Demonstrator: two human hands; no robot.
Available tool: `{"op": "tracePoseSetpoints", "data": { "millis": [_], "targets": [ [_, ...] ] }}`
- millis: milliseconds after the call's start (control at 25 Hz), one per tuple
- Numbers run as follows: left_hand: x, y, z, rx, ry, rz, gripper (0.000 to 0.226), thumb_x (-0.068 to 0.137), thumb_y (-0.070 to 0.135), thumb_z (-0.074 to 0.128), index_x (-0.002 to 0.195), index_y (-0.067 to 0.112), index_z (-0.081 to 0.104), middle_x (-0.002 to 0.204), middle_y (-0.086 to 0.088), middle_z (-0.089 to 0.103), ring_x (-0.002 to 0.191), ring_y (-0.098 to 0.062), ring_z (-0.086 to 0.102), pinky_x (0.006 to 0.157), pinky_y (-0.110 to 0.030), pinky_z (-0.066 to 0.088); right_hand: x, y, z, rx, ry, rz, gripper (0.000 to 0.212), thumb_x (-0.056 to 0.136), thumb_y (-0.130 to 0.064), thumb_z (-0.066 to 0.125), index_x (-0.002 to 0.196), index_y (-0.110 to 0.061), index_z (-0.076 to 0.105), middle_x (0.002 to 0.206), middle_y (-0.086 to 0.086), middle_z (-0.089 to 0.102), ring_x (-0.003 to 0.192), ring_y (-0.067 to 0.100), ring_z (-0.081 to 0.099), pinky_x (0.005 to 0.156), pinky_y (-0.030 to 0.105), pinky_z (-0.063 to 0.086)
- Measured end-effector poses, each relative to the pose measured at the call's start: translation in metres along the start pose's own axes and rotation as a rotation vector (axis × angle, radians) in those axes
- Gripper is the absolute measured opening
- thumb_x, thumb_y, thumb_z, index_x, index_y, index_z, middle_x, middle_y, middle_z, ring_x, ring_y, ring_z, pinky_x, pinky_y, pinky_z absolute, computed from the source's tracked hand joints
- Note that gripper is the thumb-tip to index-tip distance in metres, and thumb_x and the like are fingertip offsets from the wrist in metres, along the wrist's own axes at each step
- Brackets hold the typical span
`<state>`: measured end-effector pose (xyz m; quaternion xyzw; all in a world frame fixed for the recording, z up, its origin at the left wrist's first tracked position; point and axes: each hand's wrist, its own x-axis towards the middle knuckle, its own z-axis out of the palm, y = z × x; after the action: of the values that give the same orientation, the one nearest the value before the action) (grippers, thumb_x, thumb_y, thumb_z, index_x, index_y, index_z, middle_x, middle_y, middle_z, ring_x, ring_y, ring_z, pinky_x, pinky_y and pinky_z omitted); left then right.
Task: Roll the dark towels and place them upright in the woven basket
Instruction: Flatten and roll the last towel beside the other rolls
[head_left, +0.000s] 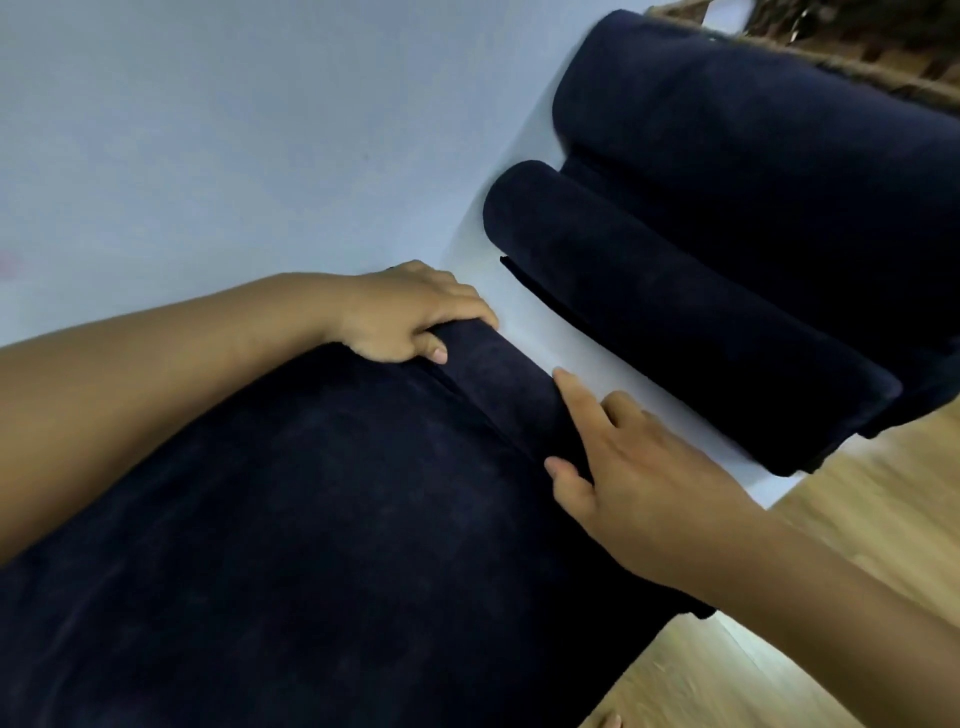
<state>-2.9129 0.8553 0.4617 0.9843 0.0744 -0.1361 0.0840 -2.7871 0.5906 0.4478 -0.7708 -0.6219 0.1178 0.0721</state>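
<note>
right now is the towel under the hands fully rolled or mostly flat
Mostly flat: the towel is rolled only at its far edge, where the left hand grips it and the right hand rests.

On the table (208, 156), a partly rolled towel (311, 519) lies nearest, with the left hand (410, 317) on the roll's left end and the right hand (639, 483) further right. Behind it lies a rolled towel (675, 312), then a bulkier towel (753, 145), then the woven basket (857, 47).
</note>
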Motion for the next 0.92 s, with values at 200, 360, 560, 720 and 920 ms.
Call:
{"op": "tracePoseSetpoints", "data": {
  "millis": [200, 360, 560, 720, 920],
  "targets": [
    [-0.023, 0.002, 0.031, 0.089, 0.364, 0.107, 0.043, 0.086, 0.017, 0.053, 0.127, 0.027, 0.045, 0.120, 0.008, 0.054, 0.112, -0.018, 0.048, 0.106, -0.033, 0.025, -0.011, -0.017, 0.017, -0.284, 0.222, -0.041, 0.062, 0.096, -0.044, 0.037, 0.150, -0.014, 0.028, 0.091, 0.011, 0.048, 0.069, 0.025, 0.038, 0.056, 0.038, 0.043],
    [-0.047, 0.001, 0.049, 0.103, 0.391, 0.055, 0.052, 0.091, 0.012, 0.050, 0.139, 0.024, 0.034, 0.151, 0.001, 0.036, 0.146, -0.022, 0.022, 0.121, -0.042, 0.008, -0.022, -0.034, 0.027, -0.396, 0.293, -0.059, 0.075, 0.093, -0.061, 0.029, 0.149, -0.012, 0.036, 0.094, 0.019, 0.047, 0.072, 0.030, 0.029, 0.059, 0.040, 0.026],
    [-0.083, 0.001, 0.061, 0.004, 0.354, 0.038, 0.049, 0.102, 0.038, 0.033, 0.148, 0.023, 0.028, 0.162, 0.003, 0.017, 0.152, -0.020, -0.002, 0.122, -0.042, -0.005, -0.039, -0.065, 0.043, -0.363, 0.276, -0.064, 0.081, 0.089, -0.063, 0.031, 0.146, -0.007, 0.040, 0.112, 0.029, 0.048, 0.093, 0.041, 0.038, 0.078, 0.052, 0.029],
    [-0.103, 0.004, 0.065, -0.208, 0.447, -0.004, 0.044, 0.104, 0.048, 0.022, 0.138, 0.029, 0.041, 0.153, 0.004, 0.036, 0.151, -0.018, 0.010, 0.123, -0.035, 0.000, -0.059, -0.084, 0.034, -0.350, 0.244, -0.171, 0.060, 0.081, -0.055, 0.058, 0.110, -0.004, 0.072, 0.100, 0.023, 0.060, 0.090, 0.038, 0.043, 0.077, 0.050, 0.033],
    [-0.063, 0.021, 0.035, 0.045, 0.503, -0.012, 0.032, 0.102, 0.037, 0.028, 0.120, 0.026, 0.052, 0.098, 0.003, 0.052, 0.094, -0.021, 0.043, 0.100, -0.046, 0.037, -0.024, -0.063, -0.011, -0.085, 0.117, -0.186, 0.037, 0.066, -0.032, 0.081, 0.075, -0.023, 0.046, 0.065, -0.007, 0.046, 0.053, 0.015, 0.042, 0.041, 0.028, 0.032]
  ]
}}
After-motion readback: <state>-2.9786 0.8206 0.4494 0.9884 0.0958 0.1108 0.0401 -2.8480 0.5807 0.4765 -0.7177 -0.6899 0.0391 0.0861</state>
